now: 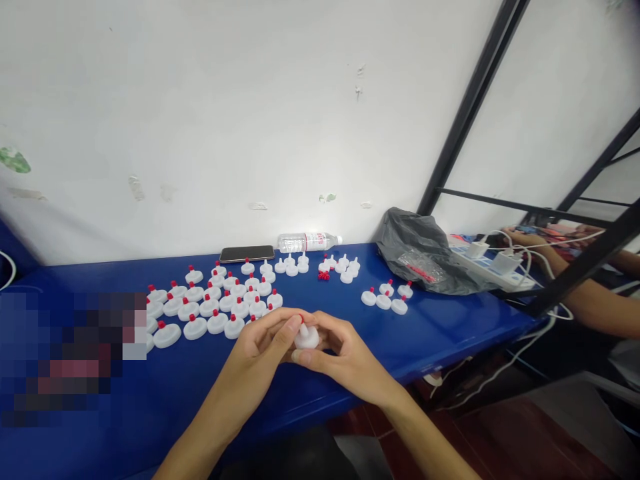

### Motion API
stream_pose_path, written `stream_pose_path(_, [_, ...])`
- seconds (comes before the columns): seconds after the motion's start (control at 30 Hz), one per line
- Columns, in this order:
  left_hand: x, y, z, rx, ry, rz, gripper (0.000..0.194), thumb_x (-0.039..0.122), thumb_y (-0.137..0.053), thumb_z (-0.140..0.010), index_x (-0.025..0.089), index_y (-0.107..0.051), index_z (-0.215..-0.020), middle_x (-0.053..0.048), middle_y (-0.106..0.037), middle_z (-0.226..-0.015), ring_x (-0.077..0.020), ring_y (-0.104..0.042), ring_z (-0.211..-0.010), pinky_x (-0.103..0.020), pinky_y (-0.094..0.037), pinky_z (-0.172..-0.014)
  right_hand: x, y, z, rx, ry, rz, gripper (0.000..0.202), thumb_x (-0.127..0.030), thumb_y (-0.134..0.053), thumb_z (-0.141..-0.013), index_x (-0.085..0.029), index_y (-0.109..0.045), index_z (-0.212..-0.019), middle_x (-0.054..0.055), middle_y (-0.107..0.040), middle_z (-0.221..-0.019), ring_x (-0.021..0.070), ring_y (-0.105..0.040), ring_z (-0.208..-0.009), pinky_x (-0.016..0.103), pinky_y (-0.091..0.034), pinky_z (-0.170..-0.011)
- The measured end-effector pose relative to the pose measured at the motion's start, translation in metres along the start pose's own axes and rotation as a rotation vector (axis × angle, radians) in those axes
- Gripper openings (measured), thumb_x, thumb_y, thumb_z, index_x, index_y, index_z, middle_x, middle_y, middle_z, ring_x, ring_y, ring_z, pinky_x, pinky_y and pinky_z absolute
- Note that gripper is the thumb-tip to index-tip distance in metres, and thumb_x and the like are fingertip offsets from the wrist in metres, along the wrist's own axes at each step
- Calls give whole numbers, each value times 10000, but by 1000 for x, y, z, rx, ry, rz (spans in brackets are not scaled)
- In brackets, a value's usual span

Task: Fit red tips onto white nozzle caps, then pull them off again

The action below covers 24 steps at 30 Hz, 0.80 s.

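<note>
Hands [265, 341] hover above a blue table [430, 333] against a white wall [300, 120].

I register a dark phone [247, 254] lying flat near the white wall [250, 120]. A clear bottle [306, 243] lies sideways just beside it. Right: power strip [489, 267], two white adapters [506, 262], black metal frame [466, 100].

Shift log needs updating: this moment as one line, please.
left grip: on red tip; right grip: on white base; bottle: on its side; phone: flat
</note>
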State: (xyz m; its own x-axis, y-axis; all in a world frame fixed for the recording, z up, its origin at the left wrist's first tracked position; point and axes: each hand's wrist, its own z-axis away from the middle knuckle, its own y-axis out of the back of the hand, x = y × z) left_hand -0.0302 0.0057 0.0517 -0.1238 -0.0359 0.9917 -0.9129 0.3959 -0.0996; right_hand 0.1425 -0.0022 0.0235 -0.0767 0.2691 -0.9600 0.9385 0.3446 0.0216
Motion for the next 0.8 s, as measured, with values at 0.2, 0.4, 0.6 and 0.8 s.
stream_pose_path(0.2, [4, -2, 4, 5, 33, 62, 336, 497, -645, -936, 201, -791, -1000, -65, -772, -985, -228, -707, -952, -289, -552, -840, 0, -2, 0, 20, -6, 59, 273, -288, -862, -782, -235, -727, -1012, -34, -658, -878, 136, -593, -808, 254, -471, -734])
stream_pose_path(0.4, [5, 5, 4, -7, 119, 212, 318, 427, -763, -857, 242, -743, -1114, -54, -771, -1039, -241, -688, -1054, -322, -511, -944, 2, -2, 0, 144, -10, 101, 524, -295, -862, -788, -332, -612, -1247, -22, -757, -1096, 160, -684, -893, 269, -508, -747])
stream_pose_path(0.6, [3, 9, 3, -45, 107, 227, 340, 409, -745, -872, 216, -732, -1151, -71, -766, -1047, -241, -686, -1053, -320, -505, -935, 2, -3, 1, 216, 97, 248, 370, -335, -876, -763, -307, -748, -1109, 20, -702, -1273, 202, -701, -988, 274, -565, -715])
stream_pose_path(0.8, [1, 6, 2, -58, 136, 353, 317, 389, -742, -874, 215, -731, -1138, -80, -783, -1070, -270, -699, -1123, -332, -526, -952, 2, -2, 3, 231, 141, 286, 376, -347, -858, -786, -313, -760, -1148, 54, -655, -1370, 227, -706, -1002, 306, -592, -733])
